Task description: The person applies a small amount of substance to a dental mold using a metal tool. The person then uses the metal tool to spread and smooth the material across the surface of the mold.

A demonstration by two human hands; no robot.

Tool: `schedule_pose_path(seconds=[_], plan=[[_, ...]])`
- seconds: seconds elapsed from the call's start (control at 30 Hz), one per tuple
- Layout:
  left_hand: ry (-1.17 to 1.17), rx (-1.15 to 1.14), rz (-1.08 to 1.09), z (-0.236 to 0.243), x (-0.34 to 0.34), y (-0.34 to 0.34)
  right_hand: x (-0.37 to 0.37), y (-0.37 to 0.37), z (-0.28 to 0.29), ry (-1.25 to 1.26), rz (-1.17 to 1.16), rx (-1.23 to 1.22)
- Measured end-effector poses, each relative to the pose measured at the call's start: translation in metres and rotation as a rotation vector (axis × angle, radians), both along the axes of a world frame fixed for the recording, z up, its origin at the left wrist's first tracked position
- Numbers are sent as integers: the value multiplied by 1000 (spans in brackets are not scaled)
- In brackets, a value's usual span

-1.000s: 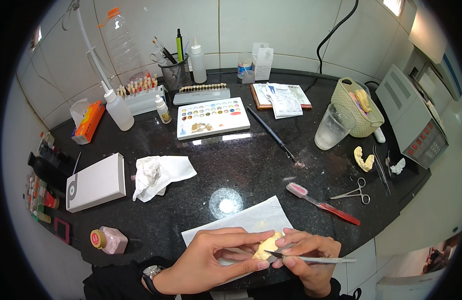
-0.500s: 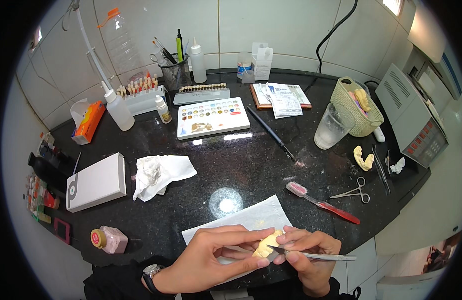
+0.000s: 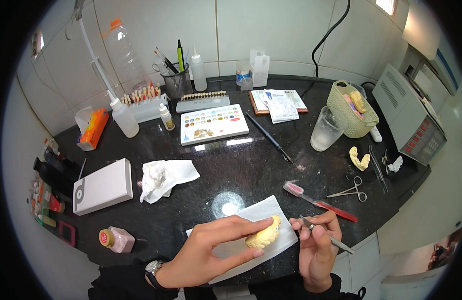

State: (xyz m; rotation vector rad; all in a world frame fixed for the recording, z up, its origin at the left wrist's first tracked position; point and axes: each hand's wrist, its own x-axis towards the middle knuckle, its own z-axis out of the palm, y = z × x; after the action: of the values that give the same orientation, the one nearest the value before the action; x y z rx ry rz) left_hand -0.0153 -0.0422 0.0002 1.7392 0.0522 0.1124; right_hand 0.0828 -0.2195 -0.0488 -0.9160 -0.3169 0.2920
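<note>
In the head view, the left hand is pinching a yellow dental cast between the thumb and the fingertips, holding it over a white paper sheet at the near edge of the black counter. The right hand, just beside it, is gripping a slim metal-handled knife between thumb and fingers; the dark blade is pointing up and to the left, staying clear of the cast. A wristwatch is circling the left wrist. Beyond the right hand, a toothbrush with a red handle is lying near a scissor-handled clamp, and a horseshoe-shaped cast is resting farther back. Well to the left, a pink jar is sitting near the counter's edge.
</note>
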Motion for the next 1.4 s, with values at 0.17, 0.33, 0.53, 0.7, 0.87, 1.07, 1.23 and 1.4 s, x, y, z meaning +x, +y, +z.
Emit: schedule_pose_path(seconds=[0.17, 0.33, 0.53, 0.7, 0.87, 1.07, 1.23, 1.4], plan=[[26, -28, 23, -2, 1, 3, -1, -2, -2, -20, -3, -27], [17, -28, -14, -4, 2, 5, 0, -1, -2, -82, 4, -22], [34, -93, -22, -5, 1, 6, -4, -1, 6, -67, 73, -177], [16, -308, -19, -6, 2, 7, -6, 2, 6, -94, 31, -170], [-35, -341, -55, -7, 1, 7, -7, 1, 6, -100, 29, -170], [-39, -361, -73, -9, 0, 7, -8, 2, 6, -116, 8, -179], [-22, -383, -86, -6, 0, 7, -8, 1, 6, -103, 21, -184], [10, -411, -46, -5, -1, 5, -8, 0, 6, -113, 14, -173]])
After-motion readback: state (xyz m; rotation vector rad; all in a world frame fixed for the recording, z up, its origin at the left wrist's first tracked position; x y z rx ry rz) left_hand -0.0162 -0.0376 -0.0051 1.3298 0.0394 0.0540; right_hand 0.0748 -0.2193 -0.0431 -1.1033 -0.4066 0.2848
